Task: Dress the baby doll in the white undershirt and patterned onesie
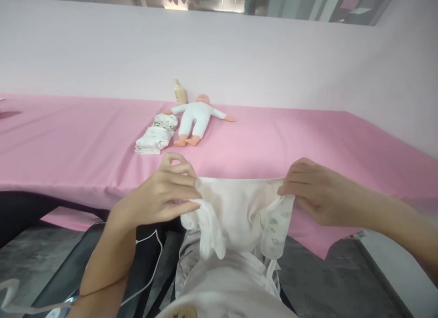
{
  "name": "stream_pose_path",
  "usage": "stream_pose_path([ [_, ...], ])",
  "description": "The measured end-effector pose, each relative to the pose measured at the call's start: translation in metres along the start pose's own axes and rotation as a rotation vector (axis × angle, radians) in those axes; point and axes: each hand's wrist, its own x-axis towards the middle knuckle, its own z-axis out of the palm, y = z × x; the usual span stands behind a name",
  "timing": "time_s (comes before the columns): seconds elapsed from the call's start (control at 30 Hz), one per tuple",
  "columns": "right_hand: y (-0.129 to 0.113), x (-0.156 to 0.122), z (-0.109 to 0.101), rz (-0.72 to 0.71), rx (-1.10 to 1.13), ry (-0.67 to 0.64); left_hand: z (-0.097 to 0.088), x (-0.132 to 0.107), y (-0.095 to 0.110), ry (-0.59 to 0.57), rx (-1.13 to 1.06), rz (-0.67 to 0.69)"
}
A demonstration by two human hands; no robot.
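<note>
A small white baby garment point(236, 204) is stretched between my two hands just above my lap, its top edge nearly straight. My left hand point(164, 190) pinches its left end, where a narrow loose piece hangs down. At the right end, my right hand point(308, 188) grips the cloth between thumb and fingers. A faint printed pattern shows on the part hanging below that hand. The garment's exact kind is hard to make out because it is bunched. Beyond it, a baby doll point(196, 117) in a white suit lies on its back on the pink-covered table point(273, 140).
Folded white cloths point(155, 138) lie in a pile left of the doll. A pale yellow pump bottle point(179, 93) stands by the wall behind it. To my lower left are a black seat point(68, 268) and a white cable point(153, 263).
</note>
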Motion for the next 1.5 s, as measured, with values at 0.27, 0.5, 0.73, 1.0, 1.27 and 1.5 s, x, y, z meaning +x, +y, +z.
stream_pose_path([
  [0.27, -0.035, 0.006, -0.023, -0.198, 0.077, -0.018, -0.008, -0.006, 0.064, -0.071, -0.006, 0.221],
  [0.5, -0.045, 0.019, -0.007, -0.118, -0.058, -0.121, 0.009, 0.027, 0.044, -0.067, 0.264, 0.072],
  [0.73, -0.038, 0.027, 0.019, 0.044, -0.287, -0.131, 0.043, 0.045, 0.021, -0.194, 0.406, -0.216],
  [1.0, -0.021, 0.030, 0.053, 0.198, -0.387, 0.090, 0.070, 0.049, 0.004, -0.090, 0.243, -0.294],
  [1.27, -0.030, 0.031, 0.155, 0.695, -0.169, 0.510, 0.173, 0.034, 0.001, 0.359, -0.796, -0.875],
  [1.5, -0.065, 0.041, 0.164, 0.909, 0.554, 0.532, 0.183, 0.030, 0.027, 0.790, -1.427, -1.067],
])
